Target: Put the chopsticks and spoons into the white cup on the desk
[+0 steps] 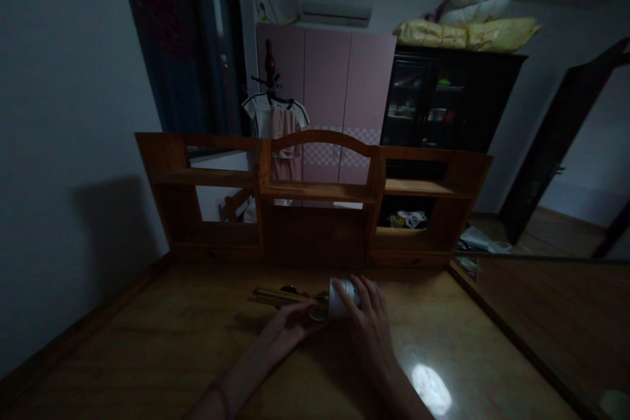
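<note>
My right hand (369, 312) is wrapped round a white cylindrical cup (338, 302), which is tipped on its side with its mouth toward the left. Brown chopsticks (272, 295) stick out to the left from the cup's mouth. Beside them shows a dark rounded piece (289, 289), perhaps a spoon bowl. My left hand (291, 321) is closed round the chopsticks close to the mouth; its fingertips are partly hidden in the dim light. Both hands are low over the wooden tabletop (187, 328).
A wooden shelf unit (315, 193) with open compartments stands along the far edge. The wall (63, 144) rises on the left, and a raised wooden edge (516, 335) runs along the right. A bright light spot lies near my right forearm. Wardrobes stand farther back.
</note>
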A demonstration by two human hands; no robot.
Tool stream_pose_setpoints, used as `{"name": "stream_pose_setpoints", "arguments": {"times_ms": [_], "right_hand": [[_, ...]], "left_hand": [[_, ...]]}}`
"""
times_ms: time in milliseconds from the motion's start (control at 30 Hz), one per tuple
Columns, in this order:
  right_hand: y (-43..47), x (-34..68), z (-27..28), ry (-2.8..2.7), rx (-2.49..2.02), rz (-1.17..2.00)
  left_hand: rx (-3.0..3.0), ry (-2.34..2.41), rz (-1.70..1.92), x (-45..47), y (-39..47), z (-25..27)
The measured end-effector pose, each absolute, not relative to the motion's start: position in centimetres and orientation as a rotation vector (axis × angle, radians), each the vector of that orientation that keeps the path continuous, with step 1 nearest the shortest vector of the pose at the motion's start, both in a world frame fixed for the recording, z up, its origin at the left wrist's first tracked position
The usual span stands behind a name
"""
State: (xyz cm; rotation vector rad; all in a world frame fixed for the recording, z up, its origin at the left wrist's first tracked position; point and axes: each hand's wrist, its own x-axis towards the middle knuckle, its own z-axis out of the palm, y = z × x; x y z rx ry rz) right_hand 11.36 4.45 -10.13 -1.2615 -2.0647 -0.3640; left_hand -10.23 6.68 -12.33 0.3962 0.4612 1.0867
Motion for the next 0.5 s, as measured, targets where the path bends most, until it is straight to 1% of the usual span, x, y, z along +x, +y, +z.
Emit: {"name": "stream_pose_setpoints", "arguments": {"times_ms": [500], "right_hand": [[4.34, 11.53, -10.04, -2.042, -1.285, -0.352]], "left_hand": [[0.314, 0.546, 1.117, -9.97, 6.82, -12.31]]}}
